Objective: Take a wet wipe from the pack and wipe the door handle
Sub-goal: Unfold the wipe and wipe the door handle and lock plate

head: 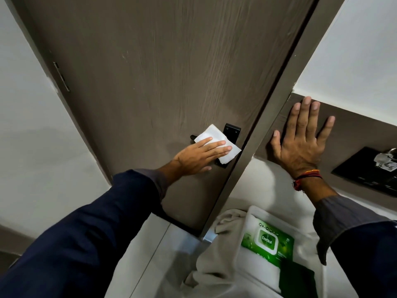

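Observation:
A white wet wipe (214, 134) lies spread over the black door handle (231, 130) on the brown wooden door (150, 72). My left hand (197, 157) presses the wipe flat against the handle with straight fingers; the handle's lever is mostly hidden under the wipe, only its black plate and tip showing. My right hand (300, 138) rests flat, fingers spread, on a dark brown wall panel (354, 130) to the right of the door frame. The green and white wipe pack (268, 241) lies below on a white surface, its lid closed.
A beige cloth (219, 250) lies beside the pack. A black tray with keys (373, 168) sits on the ledge at the right. The door frame (268, 130) runs diagonally between my hands. White walls flank both sides.

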The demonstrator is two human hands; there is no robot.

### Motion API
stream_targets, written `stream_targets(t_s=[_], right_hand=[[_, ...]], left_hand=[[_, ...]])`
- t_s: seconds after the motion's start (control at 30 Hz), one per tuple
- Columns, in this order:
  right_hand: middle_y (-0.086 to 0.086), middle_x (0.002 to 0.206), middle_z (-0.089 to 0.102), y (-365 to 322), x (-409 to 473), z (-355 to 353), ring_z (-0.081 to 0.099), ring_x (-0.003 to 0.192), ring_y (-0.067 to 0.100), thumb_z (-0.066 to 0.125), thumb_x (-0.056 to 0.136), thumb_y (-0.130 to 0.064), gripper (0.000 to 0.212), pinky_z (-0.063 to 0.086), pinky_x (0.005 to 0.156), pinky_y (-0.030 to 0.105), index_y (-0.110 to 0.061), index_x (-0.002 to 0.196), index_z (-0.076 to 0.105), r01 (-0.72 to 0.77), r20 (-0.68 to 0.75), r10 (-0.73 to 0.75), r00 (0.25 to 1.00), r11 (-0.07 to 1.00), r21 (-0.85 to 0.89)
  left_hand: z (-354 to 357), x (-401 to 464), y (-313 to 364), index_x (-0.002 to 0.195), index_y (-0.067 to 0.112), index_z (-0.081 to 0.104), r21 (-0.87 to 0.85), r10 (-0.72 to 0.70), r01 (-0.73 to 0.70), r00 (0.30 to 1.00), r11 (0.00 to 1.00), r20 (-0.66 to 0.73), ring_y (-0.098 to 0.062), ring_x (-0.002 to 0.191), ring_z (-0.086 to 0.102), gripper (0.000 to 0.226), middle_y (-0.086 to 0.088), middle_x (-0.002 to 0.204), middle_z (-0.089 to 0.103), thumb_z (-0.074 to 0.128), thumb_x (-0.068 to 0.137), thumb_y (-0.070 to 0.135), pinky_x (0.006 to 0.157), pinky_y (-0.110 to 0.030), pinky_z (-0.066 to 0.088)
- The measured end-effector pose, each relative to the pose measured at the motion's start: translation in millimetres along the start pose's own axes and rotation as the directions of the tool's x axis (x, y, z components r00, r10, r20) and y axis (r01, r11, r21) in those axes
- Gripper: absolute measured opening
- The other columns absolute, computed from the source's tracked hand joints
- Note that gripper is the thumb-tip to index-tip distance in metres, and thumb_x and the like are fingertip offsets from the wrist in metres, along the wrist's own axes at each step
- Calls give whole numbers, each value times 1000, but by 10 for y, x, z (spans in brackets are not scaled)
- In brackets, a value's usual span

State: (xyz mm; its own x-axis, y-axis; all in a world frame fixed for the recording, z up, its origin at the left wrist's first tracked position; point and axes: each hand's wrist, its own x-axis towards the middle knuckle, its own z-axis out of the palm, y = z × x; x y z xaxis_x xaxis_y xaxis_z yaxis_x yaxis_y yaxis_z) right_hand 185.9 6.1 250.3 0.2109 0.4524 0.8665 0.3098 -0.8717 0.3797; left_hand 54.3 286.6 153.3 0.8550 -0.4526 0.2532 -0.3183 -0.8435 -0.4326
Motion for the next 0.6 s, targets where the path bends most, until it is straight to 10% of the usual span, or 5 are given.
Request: stream_targets(t_s=[0.6], right_hand=[[13, 173, -11, 11, -25, -12, -7, 162, 30, 36, 104, -44, 79, -7, 129, 57, -3, 165, 7, -2, 19, 3, 1000, 998, -56]], left_hand=[[49, -155, -423, 161, 22, 21, -194, 111, -108, 994, 975, 2, -19, 155, 24, 94, 0, 168, 26, 75, 85, 31, 127, -43, 25]])
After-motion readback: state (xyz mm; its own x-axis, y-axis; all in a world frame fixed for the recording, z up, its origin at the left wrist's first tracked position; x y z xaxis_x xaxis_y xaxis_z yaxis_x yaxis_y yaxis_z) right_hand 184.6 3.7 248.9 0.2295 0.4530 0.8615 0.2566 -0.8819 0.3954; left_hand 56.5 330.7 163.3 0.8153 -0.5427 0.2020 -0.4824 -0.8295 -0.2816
